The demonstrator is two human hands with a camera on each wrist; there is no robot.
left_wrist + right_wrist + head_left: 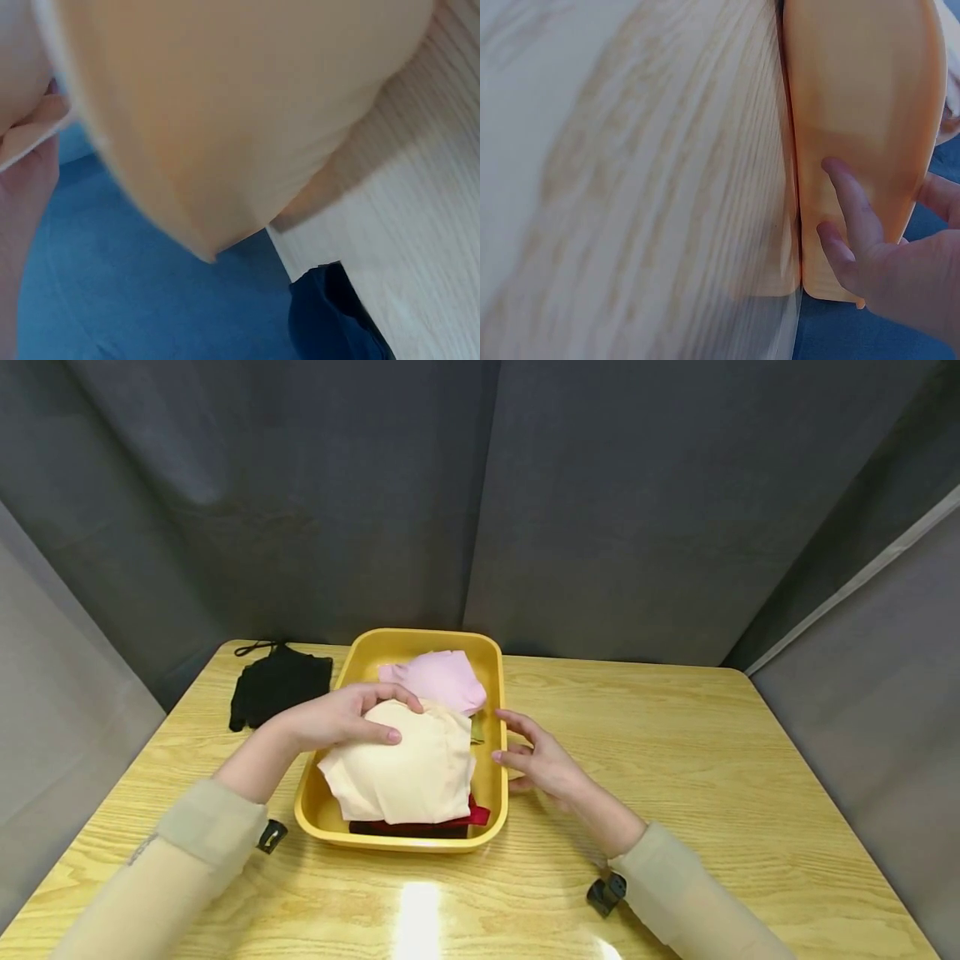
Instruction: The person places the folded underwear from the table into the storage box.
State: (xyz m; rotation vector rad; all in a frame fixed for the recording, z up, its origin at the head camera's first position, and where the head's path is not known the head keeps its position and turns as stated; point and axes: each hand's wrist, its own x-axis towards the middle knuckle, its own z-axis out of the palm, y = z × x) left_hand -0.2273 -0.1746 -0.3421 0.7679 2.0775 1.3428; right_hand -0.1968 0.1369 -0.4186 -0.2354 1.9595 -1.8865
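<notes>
My left hand (333, 722) pinches the edge of a folded cream garment with rounded cups, apparently a bra (416, 777), between thumb and fingers over a yellow plastic bin (397, 844). In the left wrist view, a fold of cream cloth (37, 131) shows between the fingers. My right hand (547, 768) is at the bin's right side with fingers spread and loosely bent, holding nothing. Its fingertips lie against the outer wall (870, 97) in the right wrist view, and the thumb is at the rim. Dark red cloth (480, 814) is partly hidden beneath the cream bra.
Farther back in the bin lies a pink cupped garment (442, 679), with a bit of olive cloth (477, 729) beside it. A black garment with thin straps (288, 681) lies on the wooden table (675, 735) left of the bin. Grey curtains (600, 527) stand behind.
</notes>
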